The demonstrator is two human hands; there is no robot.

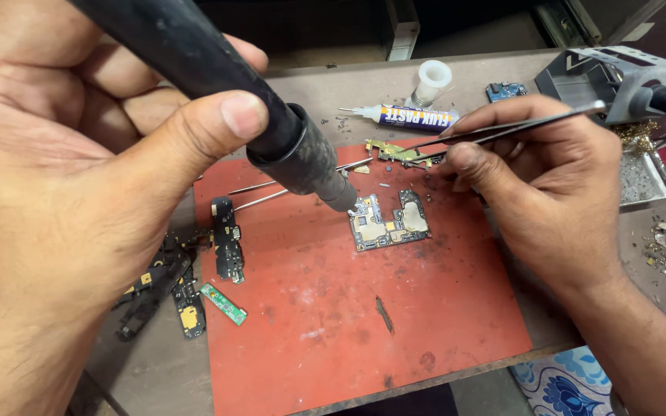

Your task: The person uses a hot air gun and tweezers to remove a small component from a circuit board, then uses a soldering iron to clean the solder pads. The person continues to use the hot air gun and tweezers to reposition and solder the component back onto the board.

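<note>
Your left hand (79, 177) is wrapped around the black handle of a hot-air wand (256, 115), thumb pressed along the top and fingers curled shut beneath, so that the metal nozzle angles down at the upper left corner of a small circuit board (389, 221). That board lies flat near the middle of the red work mat (364, 323), a little toward its far edge, with the shielded side facing up where the nozzle can reach it.

Your right hand (549, 185) pinches a pair of fine tweezers (502, 129) between thumb and forefinger, the other fingers folded in and the heel of the hand braced on the mat's right edge, which looks like a way to steady the tips. The tweezer points reach a smaller gold-toned part (395, 152) at the mat's far edge, just beyond the board.

A tube of flux paste (414, 117) and a white spool (432, 81) sit behind the mat on the bench. Dark phone sub-boards (227, 239) and a green strip board (223, 303) are set aside along the mat's left edge.
</note>
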